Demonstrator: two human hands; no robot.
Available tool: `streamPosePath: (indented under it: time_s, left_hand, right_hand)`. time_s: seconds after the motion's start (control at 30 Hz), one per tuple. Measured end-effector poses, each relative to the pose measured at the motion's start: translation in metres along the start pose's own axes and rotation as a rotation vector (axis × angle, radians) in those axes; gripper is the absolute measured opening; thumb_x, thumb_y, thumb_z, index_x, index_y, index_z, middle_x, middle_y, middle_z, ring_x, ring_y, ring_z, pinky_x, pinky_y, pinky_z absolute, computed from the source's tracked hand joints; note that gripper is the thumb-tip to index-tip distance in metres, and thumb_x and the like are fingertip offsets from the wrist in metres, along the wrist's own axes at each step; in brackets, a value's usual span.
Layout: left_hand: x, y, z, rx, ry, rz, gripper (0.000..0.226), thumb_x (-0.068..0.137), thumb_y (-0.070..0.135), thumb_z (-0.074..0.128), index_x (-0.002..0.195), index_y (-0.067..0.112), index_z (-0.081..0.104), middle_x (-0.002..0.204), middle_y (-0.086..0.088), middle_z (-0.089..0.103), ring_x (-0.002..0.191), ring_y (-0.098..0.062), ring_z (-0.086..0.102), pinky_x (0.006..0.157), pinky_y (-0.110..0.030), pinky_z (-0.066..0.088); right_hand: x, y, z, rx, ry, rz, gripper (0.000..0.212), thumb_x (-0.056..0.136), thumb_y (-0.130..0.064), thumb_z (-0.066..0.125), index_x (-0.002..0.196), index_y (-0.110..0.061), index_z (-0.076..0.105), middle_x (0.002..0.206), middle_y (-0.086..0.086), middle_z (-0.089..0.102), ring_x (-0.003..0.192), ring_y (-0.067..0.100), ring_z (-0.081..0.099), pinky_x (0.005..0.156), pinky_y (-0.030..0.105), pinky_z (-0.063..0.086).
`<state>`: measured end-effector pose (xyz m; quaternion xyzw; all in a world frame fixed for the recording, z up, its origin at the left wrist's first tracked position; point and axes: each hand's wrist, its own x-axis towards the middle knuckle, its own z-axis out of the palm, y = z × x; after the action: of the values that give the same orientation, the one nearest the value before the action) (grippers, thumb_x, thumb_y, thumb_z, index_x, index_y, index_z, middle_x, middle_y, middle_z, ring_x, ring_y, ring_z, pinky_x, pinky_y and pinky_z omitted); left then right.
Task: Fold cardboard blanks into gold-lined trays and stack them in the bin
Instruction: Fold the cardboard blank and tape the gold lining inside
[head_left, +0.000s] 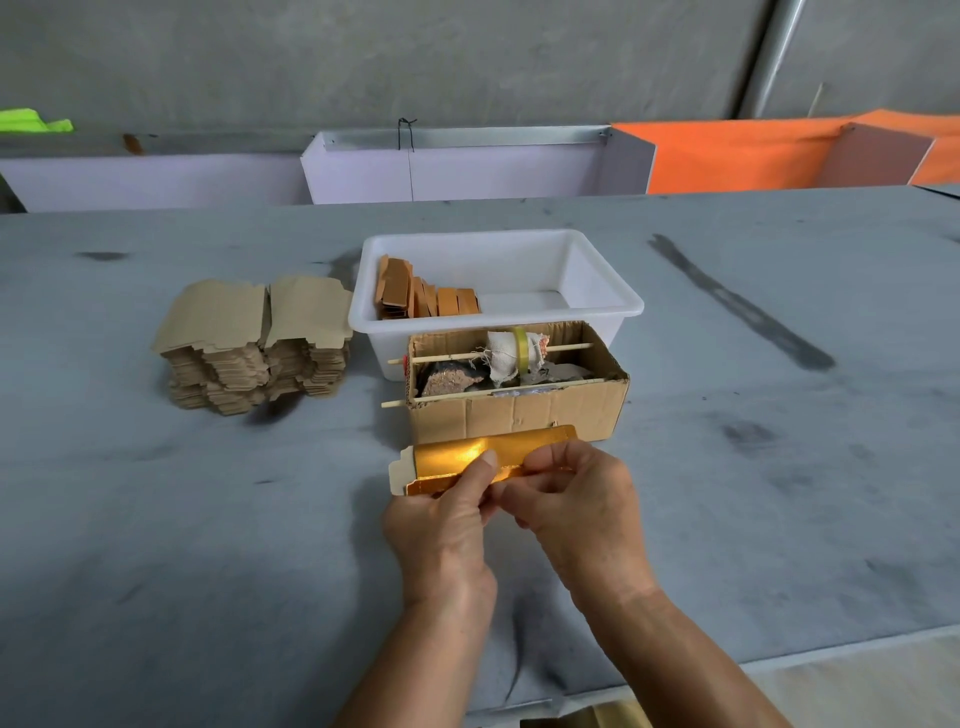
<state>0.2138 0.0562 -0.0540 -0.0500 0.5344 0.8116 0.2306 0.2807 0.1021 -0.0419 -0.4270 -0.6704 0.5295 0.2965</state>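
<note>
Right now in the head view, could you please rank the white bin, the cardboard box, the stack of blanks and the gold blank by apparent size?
1. White bin
2. Cardboard box and stack of blanks: too alike to rank
3. Gold blank, though nearest the camera

From the cardboard box (519, 410), the bin (498, 312) stands at 12 o'clock touching it, with folded trays (426, 296) inside. The stack of blanks (254, 343) lies at 9 o'clock on the table (156, 519), and the held blank (452, 462) at 6 o'clock.

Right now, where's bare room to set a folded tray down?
Inside the white bin, the floor right of the stacked trays is bare. So is the table right of the cardboard box. Crowded: between blank stack and bin.
</note>
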Motion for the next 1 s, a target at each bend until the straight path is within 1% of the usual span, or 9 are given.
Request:
streamPosePath:
  time_s: [0.13,0.2,0.27,0.33,0.43,0.63,0.7,0.87,1.0]
  left_hand:
    - [0.001,-0.001,0.003,-0.045,0.036,-0.065,0.022,0.073,-0.005,0.072,0.092,0.005,0.065,0.086,-0.013,0.067,0.075,-0.023,0.064,0.07,-0.029,0.054]
    - [0.001,-0.001,0.004,-0.074,0.048,-0.085,0.023,0.073,-0.004,0.073,0.091,0.007,0.065,0.092,-0.013,0.069,0.084,-0.026,0.066,0.075,-0.029,0.053]
    - [0.001,-0.001,0.005,-0.083,0.056,-0.1,0.032,0.072,-0.002,0.074,0.102,0.004,0.065,0.099,-0.014,0.069,0.09,-0.027,0.067,0.078,-0.029,0.053]
    - [0.002,-0.001,0.004,-0.072,0.063,-0.112,0.04,0.071,-0.001,0.075,0.109,0.003,0.064,0.102,-0.014,0.069,0.086,-0.024,0.067,0.074,-0.027,0.051]
    - [0.003,-0.001,0.003,-0.057,0.071,-0.115,0.039,0.071,0.001,0.075,0.108,0.004,0.064,0.102,-0.015,0.069,0.079,-0.021,0.064,0.067,-0.025,0.047]
    - [0.0,-0.001,0.007,-0.064,0.071,-0.168,0.038,0.07,0.002,0.075,0.106,0.005,0.064,0.099,-0.013,0.069,0.075,-0.018,0.064,0.067,-0.024,0.046]
    - [-0.001,-0.001,0.007,-0.062,0.071,-0.174,0.039,0.07,0.002,0.076,0.106,0.006,0.065,0.101,-0.013,0.07,0.08,-0.02,0.064,0.066,-0.024,0.045]
    - [0.0,0.0,0.003,-0.043,0.064,-0.146,0.042,0.071,0.004,0.075,0.11,0.01,0.061,0.104,-0.013,0.069,0.084,-0.021,0.064,0.065,-0.026,0.042]
    - [-0.001,0.001,0.002,-0.04,0.05,-0.146,0.042,0.07,0.006,0.076,0.109,0.01,0.062,0.099,-0.012,0.07,0.076,-0.017,0.065,0.065,-0.028,0.043]
  right_hand:
    - [-0.006,0.005,0.007,-0.003,0.1,-0.072,0.028,0.072,-0.011,0.078,0.078,-0.024,0.054,0.06,-0.001,0.067,0.058,0.011,0.065,0.06,0.028,0.056]
    - [-0.01,0.006,0.01,0.014,0.149,-0.102,0.03,0.073,-0.012,0.078,0.08,-0.025,0.052,0.061,-0.004,0.068,0.058,0.005,0.065,0.057,0.019,0.054]
    - [-0.012,0.007,0.012,0.064,0.17,-0.096,0.031,0.073,-0.012,0.079,0.081,-0.025,0.051,0.062,-0.005,0.068,0.058,0.003,0.065,0.054,0.014,0.051]
    - [-0.013,0.007,0.012,0.102,0.169,-0.085,0.032,0.072,-0.013,0.08,0.081,-0.024,0.051,0.062,-0.005,0.068,0.056,0.002,0.064,0.052,0.012,0.049]
    - [-0.014,0.008,0.012,0.117,0.161,-0.1,0.033,0.071,-0.014,0.08,0.081,-0.025,0.051,0.061,-0.005,0.068,0.056,0.002,0.064,0.051,0.011,0.048]
    - [-0.017,0.016,0.016,0.187,0.237,-0.186,0.035,0.07,-0.007,0.08,0.079,-0.024,0.051,0.064,-0.01,0.07,0.059,0.002,0.066,0.055,0.012,0.05]
    - [-0.018,0.02,0.017,0.205,0.253,-0.251,0.036,0.069,-0.006,0.081,0.077,-0.024,0.05,0.067,-0.012,0.071,0.059,0.002,0.066,0.055,0.011,0.049]
    - [-0.019,0.025,0.017,0.039,0.311,-0.536,0.039,0.069,-0.006,0.08,0.08,-0.023,0.047,0.069,-0.014,0.066,0.06,0.005,0.058,0.052,0.006,0.039]
    - [-0.018,0.026,0.017,0.039,0.363,-0.537,0.038,0.067,-0.013,0.083,0.081,-0.023,0.049,0.071,-0.016,0.063,0.06,0.008,0.057,0.05,0.011,0.04]
